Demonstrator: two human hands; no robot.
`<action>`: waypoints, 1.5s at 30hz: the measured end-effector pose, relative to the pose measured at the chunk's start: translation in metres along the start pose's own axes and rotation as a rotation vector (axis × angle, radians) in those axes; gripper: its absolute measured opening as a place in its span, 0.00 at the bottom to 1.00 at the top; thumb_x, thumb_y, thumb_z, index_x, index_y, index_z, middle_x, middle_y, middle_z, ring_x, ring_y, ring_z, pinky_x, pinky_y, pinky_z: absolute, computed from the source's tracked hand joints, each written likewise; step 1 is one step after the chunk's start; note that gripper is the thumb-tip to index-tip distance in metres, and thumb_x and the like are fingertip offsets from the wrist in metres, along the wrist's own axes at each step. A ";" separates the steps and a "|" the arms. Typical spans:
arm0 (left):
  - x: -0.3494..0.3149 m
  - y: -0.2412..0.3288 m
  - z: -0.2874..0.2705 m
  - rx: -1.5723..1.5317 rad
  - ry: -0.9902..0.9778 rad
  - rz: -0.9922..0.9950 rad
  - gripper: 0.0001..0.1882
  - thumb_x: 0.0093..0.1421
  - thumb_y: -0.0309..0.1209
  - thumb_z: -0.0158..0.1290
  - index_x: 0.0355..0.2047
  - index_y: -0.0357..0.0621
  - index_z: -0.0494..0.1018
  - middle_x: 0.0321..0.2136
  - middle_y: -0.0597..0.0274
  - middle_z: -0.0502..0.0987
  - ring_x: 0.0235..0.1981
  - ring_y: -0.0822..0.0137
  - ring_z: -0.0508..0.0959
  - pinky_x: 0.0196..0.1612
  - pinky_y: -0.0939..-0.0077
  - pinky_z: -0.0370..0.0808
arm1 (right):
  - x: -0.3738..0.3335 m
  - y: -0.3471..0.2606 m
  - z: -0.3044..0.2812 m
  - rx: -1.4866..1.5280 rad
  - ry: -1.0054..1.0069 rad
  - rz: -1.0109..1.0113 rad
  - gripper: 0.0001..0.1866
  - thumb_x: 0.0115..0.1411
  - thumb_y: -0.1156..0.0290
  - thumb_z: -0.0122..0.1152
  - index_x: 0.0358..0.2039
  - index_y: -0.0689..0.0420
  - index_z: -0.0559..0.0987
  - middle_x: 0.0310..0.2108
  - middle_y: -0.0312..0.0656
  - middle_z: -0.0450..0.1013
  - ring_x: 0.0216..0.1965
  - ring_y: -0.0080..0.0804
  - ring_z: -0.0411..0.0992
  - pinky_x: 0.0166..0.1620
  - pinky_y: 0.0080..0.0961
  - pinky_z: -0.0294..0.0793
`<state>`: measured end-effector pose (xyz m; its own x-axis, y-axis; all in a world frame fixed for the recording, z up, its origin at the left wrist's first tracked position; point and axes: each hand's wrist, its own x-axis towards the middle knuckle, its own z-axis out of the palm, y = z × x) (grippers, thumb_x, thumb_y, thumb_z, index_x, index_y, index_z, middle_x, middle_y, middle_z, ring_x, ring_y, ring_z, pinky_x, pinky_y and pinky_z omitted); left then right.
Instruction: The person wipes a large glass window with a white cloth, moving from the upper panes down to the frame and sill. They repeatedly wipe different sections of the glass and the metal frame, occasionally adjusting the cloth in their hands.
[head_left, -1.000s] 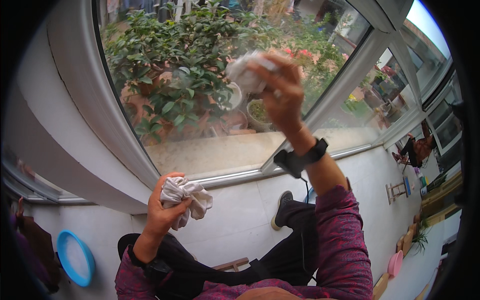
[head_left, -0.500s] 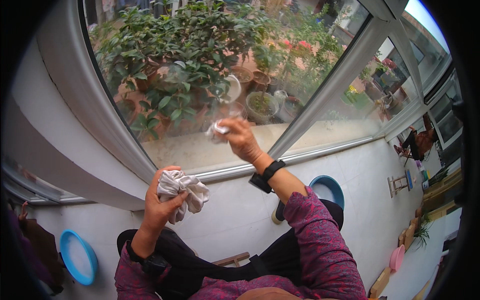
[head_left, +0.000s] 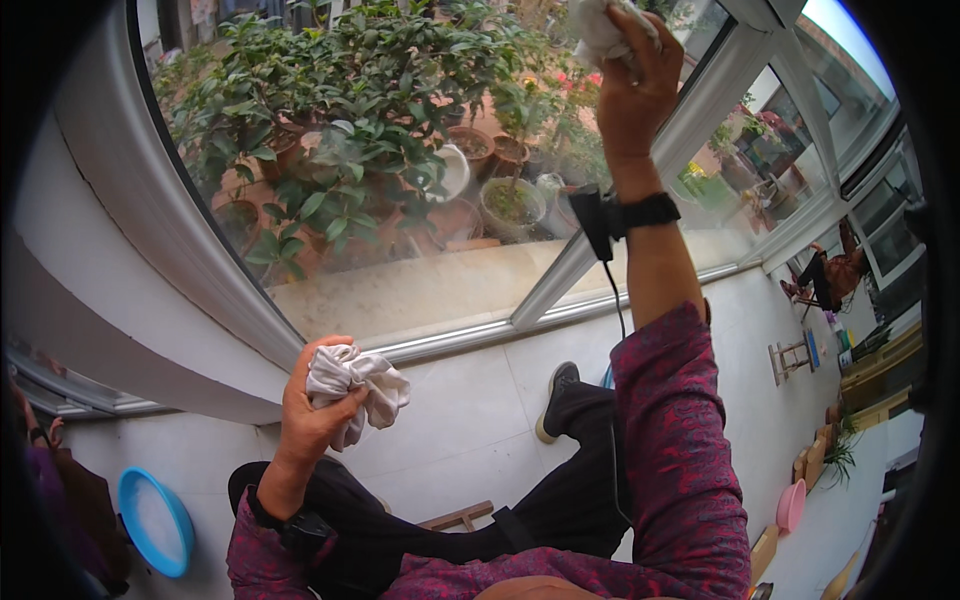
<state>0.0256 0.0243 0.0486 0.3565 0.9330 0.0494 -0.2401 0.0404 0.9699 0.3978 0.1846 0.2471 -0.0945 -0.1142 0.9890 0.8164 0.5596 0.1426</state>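
Low at the left, my left hand is closed around a bunched white cloth, held above the floor in front of the window frame. Stretched far up and to the right, my right hand grips a second, smaller white cloth against the upper right part of the window pane. The fingers partly cover this cloth. Cloudy smears show on the lower glass. A black band with a box and a cord sits on my right wrist.
A blue basin stands on the tiled floor at the left, beside another person. At the right are a small stool, a pink basin and a seated person. Potted plants stand beyond the glass.
My right hand has swept up and to the right with its cloth, from the lower middle of the pane to its upper right. My left hand has barely moved.
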 end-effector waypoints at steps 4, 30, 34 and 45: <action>0.001 -0.001 0.003 0.003 0.014 0.007 0.28 0.54 0.19 0.56 0.56 0.38 0.64 0.46 0.61 0.74 0.48 0.70 0.75 0.55 0.73 0.71 | -0.125 -0.042 0.002 0.008 -0.186 0.253 0.25 0.44 0.87 0.61 0.42 0.49 0.86 0.47 0.40 0.72 0.50 0.40 0.68 0.55 0.32 0.66; 0.012 -0.007 0.008 0.053 -0.031 -0.073 0.27 0.53 0.19 0.58 0.54 0.39 0.67 0.44 0.63 0.74 0.46 0.71 0.75 0.51 0.76 0.71 | -0.238 -0.065 -0.043 0.157 -0.273 0.666 0.28 0.38 0.89 0.47 0.36 0.51 0.86 0.45 0.42 0.70 0.51 0.43 0.68 0.57 0.32 0.67; 0.017 -0.011 0.002 0.169 -0.178 -0.086 0.24 0.51 0.19 0.61 0.50 0.40 0.71 0.44 0.65 0.74 0.45 0.73 0.74 0.50 0.77 0.71 | -0.322 -0.126 -0.072 0.233 -0.558 1.336 0.22 0.53 0.82 0.55 0.48 0.53 0.82 0.46 0.43 0.73 0.50 0.34 0.73 0.53 0.25 0.72; 0.015 -0.012 0.015 0.570 -0.550 0.036 0.36 0.39 0.24 0.62 0.55 0.49 0.75 0.68 0.52 0.57 0.66 0.53 0.61 0.65 0.62 0.60 | -0.238 -0.167 -0.106 1.579 -0.197 1.919 0.27 0.67 0.58 0.51 0.58 0.65 0.67 0.41 0.51 0.73 0.31 0.25 0.72 0.27 0.13 0.73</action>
<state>0.0474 0.0319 0.0411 0.7877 0.6140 0.0499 0.1866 -0.3151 0.9305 0.3440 0.0314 -0.0165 -0.2127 0.9770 0.0155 -0.7445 -0.1518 -0.6501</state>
